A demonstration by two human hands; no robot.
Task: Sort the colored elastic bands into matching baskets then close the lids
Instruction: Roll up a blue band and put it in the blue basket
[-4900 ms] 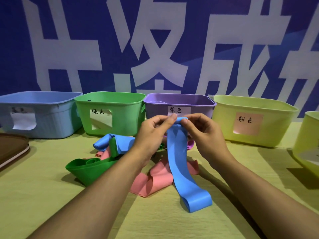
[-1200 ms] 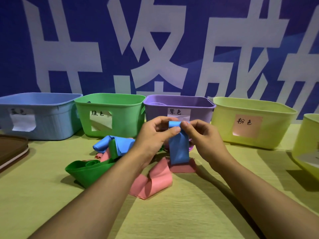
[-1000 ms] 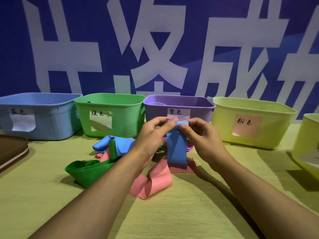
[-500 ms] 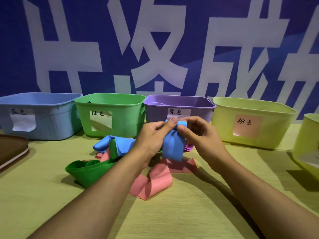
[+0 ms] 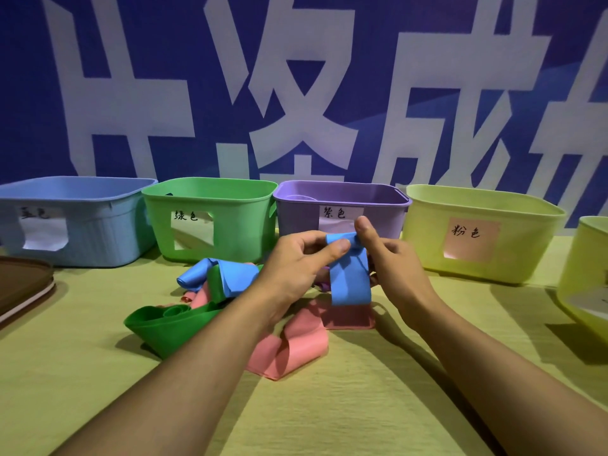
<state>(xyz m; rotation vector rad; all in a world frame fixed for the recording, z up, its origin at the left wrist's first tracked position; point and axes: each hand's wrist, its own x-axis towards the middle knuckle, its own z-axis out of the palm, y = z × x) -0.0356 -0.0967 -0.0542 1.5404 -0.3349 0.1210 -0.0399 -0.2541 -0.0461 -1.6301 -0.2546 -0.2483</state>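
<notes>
- Nearest the camera, two bare forearms are reaching from 6 o'clock toward the middle of the yellow-green table.
- A pink band is lying folded on the table just below centre, between the forearms.
- At 9 o'clock from the pink one, a green band is sitting in a loose coil, partly hidden by the left forearm.
- At centre, the left hand and the right hand are working close together, both pinching the top of a folded blue band; the left thumb is pressing onto its upper fold and the right thumb is sticking up beside it.
- The blue band is hanging down from the fingers, above the pink band's far end.
- At 9 o'clock from the hands, a second blue band is lying tangled with green and pink strips.
- At the far 9 o'clock edge a brown lid is resting on the table.
- Farther back, open baskets are standing in a row from 9 to 3 o'clock: a blue basket, a green basket, a purple basket, and a yellow-green basket bearing a pink label.
- Another yellow-green basket is showing at the 3 o'clock edge.
- Behind everything a blue banner with large white characters is filling the 12 o'clock side.
</notes>
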